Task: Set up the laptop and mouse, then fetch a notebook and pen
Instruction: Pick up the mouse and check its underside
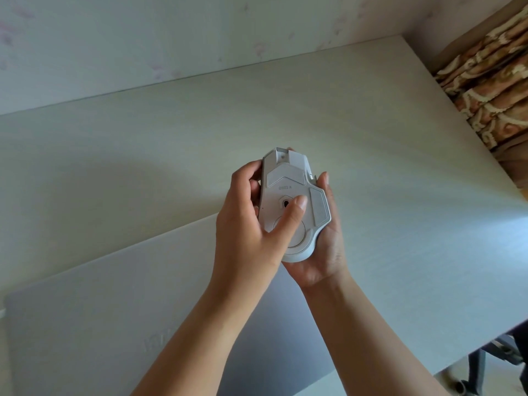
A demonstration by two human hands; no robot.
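At frame centre, a white wireless mouse (294,204) is held underside up above the tabletop (171,144). It is cradled in the curled right hand (325,238), while the left hand (251,215) is wrapped round its other edge, thumb laid beside the sensor, presumably so that a switch can be reached. The closed grey laptop (100,310) lies at lower left, its near edge cut off and its lid logo illegible. No notebook or pen is visible.
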